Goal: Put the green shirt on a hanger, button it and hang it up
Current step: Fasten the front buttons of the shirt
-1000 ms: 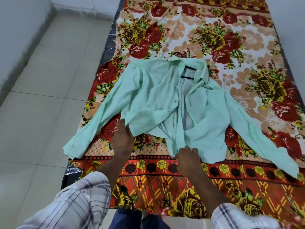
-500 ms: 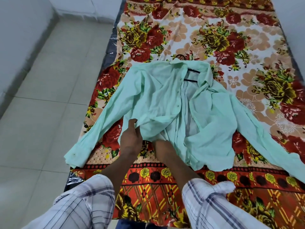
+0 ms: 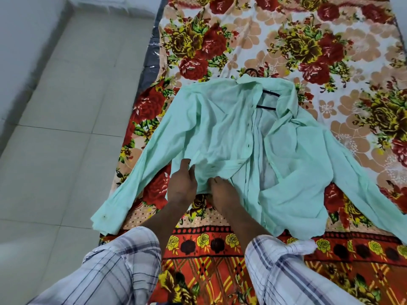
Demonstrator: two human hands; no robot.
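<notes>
Head view, looking down. The green shirt (image 3: 220, 128) lies face-up and spread flat on a floral bedsheet (image 3: 330, 51), sleeves out to both sides, one cuff reaching the sheet's edge beside the tiled floor (image 3: 66, 128). The hanger (image 3: 267, 107) is inside the shirt: two black bars show in the open collar and the hook pokes out above it. The front is open, with the right-side panel folded back to show the lining. Buttons line the placket of the other panel.

Left hand (image 3: 181, 190): at the lower hem of that panel, thumb raised on top of the cloth, fingers pinching the edge. Right hand (image 3: 220, 192): just beside it, fingers curled into the same hem (tips hidden under the fabric), gripping. Both plaid sleeves (image 3: 123, 260) are in the foreground.
</notes>
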